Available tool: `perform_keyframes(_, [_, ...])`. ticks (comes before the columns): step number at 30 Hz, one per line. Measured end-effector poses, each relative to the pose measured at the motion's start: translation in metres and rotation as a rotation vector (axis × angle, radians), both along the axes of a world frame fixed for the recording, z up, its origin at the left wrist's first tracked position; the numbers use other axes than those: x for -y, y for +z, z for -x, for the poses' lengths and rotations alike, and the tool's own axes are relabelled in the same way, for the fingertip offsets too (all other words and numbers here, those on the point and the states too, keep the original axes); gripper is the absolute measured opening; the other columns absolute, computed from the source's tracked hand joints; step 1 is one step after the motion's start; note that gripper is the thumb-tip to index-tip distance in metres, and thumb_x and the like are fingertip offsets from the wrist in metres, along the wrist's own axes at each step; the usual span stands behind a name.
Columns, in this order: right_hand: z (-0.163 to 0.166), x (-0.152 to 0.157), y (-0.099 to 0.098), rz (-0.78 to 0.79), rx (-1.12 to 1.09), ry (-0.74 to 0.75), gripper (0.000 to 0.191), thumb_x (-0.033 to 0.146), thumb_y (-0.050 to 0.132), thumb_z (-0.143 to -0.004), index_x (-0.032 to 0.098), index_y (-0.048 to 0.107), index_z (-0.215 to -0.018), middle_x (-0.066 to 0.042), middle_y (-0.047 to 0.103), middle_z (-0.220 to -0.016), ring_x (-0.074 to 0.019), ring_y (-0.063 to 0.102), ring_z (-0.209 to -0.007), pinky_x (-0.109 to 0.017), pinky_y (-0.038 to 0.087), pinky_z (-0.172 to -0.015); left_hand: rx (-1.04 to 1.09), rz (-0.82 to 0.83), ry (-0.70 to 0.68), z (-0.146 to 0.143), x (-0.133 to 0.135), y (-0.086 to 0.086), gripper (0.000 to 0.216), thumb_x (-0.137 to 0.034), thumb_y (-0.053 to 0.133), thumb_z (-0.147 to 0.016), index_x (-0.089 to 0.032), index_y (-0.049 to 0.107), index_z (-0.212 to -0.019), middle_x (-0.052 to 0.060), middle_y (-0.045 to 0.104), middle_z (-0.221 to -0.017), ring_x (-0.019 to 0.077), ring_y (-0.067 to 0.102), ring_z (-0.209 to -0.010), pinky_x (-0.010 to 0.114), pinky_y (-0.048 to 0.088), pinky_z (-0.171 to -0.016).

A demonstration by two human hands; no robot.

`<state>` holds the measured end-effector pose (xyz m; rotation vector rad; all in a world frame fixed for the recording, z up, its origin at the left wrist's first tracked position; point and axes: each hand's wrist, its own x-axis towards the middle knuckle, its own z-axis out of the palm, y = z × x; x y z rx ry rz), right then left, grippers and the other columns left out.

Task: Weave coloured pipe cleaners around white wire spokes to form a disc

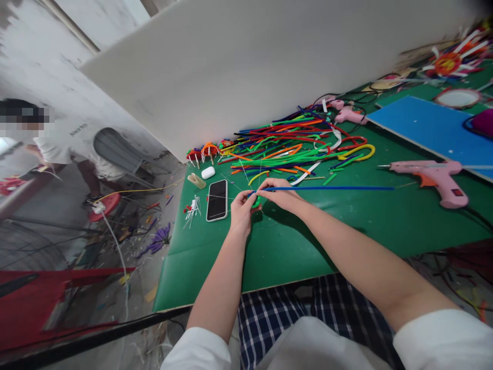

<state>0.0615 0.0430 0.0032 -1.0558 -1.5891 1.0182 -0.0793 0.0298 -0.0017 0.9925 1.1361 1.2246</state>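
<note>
Both my hands meet over the green table (308,241). My left hand (242,209) is closed in a pinch on the left end of a long blue pipe cleaner (331,188), with a small green and red piece under its fingers. My right hand (278,192) is also closed, pinching the same blue pipe cleaner just to the right. The pipe cleaner runs straight out to the right above the table.
A pile of coloured pipe cleaners (296,146) lies behind my hands. A phone (217,200), white earbud case (208,172) and small finished pieces (202,154) sit at left. A pink glue gun (435,177) and blue board (431,128) lie at right; another glue gun (348,114) further back. A white panel (269,67) stands behind. A person sits far left.
</note>
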Motion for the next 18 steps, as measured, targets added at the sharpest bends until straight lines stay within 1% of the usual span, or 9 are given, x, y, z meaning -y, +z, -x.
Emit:
perform_keyframes(7, [0.0010,-0.0016,-0.0036,-0.011,0.050,-0.015,0.023,0.037,0.053,-0.070,0.015,0.060,-0.073,0.000,0.059,-0.068,-0.0110,0.051,-0.063,-0.023,0.038,-0.058,-0.049,-0.024,0.009,-0.0001,0.0002,-0.0003,0.029,-0.032,0.066,-0.060,-0.015,0.055,-0.080,-0.002,0.052,-0.067,0.0067,0.052,-0.052,0.022,0.048,-0.050])
perform_keyframes(13, [0.0022,0.0014,0.0014,-0.027,0.067,-0.006,0.022,0.037,0.053,-0.070,0.016,0.059,-0.071,0.000,0.059,-0.068,-0.0107,0.051,-0.064,-0.022,0.037,-0.057,-0.101,0.000,0.045,-0.0040,0.0022,0.0054,0.026,-0.035,0.063,-0.062,-0.016,0.051,-0.076,-0.004,0.049,-0.058,0.0064,0.049,-0.043,0.019,0.043,-0.042])
perform_keyframes(18, [0.0033,0.0024,0.0022,-0.012,0.059,0.003,0.021,0.036,0.053,-0.069,0.016,0.059,-0.072,0.000,0.059,-0.067,-0.0105,0.051,-0.063,-0.021,0.037,-0.056,-0.106,0.000,0.033,-0.0033,0.0011,0.0040,0.027,-0.037,0.061,-0.064,-0.016,0.050,-0.077,-0.004,0.049,-0.056,0.0055,0.048,-0.041,0.016,0.040,-0.040])
